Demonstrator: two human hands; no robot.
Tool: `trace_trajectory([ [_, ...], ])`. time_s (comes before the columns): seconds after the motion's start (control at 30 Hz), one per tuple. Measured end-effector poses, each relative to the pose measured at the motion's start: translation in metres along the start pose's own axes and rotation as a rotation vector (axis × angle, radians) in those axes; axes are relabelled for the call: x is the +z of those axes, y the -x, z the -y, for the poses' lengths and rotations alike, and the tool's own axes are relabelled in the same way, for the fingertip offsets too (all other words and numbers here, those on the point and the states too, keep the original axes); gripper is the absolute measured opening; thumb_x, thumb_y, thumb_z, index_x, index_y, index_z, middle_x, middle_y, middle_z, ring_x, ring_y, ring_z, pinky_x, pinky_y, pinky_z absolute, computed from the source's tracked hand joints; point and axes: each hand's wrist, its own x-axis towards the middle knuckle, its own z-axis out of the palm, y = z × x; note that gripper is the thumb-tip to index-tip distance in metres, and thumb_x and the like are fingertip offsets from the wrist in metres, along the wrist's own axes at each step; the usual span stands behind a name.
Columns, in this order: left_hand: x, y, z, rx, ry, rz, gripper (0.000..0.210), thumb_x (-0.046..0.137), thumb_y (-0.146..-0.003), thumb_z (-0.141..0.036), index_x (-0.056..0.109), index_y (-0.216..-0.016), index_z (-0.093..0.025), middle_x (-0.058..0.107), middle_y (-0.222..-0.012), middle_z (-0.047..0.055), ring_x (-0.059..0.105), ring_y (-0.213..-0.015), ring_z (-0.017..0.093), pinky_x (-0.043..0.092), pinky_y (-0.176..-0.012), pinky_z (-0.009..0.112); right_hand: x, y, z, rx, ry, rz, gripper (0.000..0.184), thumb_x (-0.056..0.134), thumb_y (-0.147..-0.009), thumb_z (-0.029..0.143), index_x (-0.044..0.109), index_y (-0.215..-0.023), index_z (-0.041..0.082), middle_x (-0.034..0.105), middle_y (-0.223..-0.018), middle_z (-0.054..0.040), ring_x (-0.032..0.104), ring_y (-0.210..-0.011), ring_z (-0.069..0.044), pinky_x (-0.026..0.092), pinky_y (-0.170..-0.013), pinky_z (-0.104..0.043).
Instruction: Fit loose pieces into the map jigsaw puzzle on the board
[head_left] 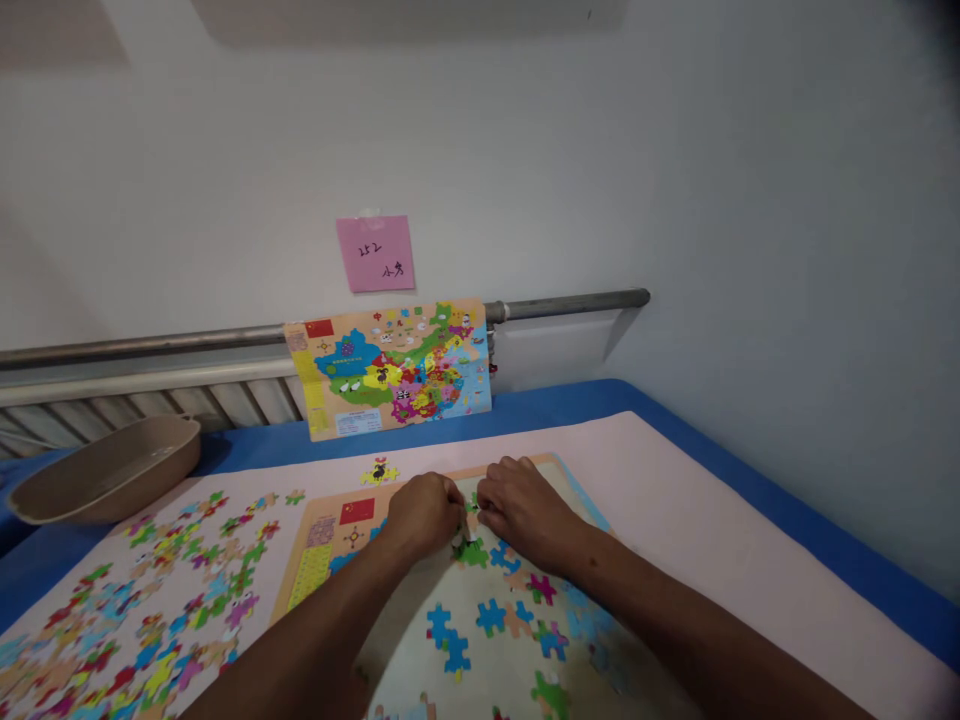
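Note:
My left hand (426,512) and my right hand (527,508) are close together over the upper part of a puzzle board (397,620). Their fingers are curled in a pinch around small green jigsaw pieces (471,552), partly hidden by the fingertips. One piece between the hands looks tilted up from the board. Loose blue pieces (491,618), a magenta piece (541,589) and a green piece (550,694) lie on the board below my hands. A printed flag (357,511) shows at the board's upper left. A yellow joined cluster (380,473) lies just beyond the board's top edge.
Many loose jigsaw pieces (161,650) spread across the pink sheet (720,530) at left. A brown tray (112,470) stands on the blue table (585,397) at far left. A picture map (397,370) leans against the pipe (577,303); a pink note (376,253) is on the wall.

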Motion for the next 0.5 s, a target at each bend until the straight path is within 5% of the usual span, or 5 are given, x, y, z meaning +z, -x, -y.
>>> trace_trajectory([
  [0.27,0.0016,-0.0016,-0.0039,-0.012,0.041,0.029,0.026,0.065,-0.076,-0.014,0.086,-0.076,-0.029,0.085,-0.084,-0.001,0.076,-0.088,0.020,0.044,-0.067,0.029,0.0024,-0.0010,0.0009,0.000,0.035,-0.008,0.012,0.073,-0.101,0.017,0.072,-0.090,0.018,0.069,-0.098,-0.0061,0.056,-0.096,-0.025,0.028,-0.081,-0.038],
  [0.5,0.0035,-0.0031,-0.0013,-0.028,0.030,0.004,0.027,0.070,-0.074,-0.014,0.087,-0.090,-0.029,0.086,-0.093,0.000,0.077,-0.094,0.021,0.044,-0.069,0.029,0.0028,-0.0027,0.0029,-0.010,0.075,-0.015,0.016,0.071,-0.105,0.020,0.071,-0.089,0.018,0.070,-0.100,-0.0071,0.056,-0.098,-0.026,0.028,-0.082,-0.039],
])
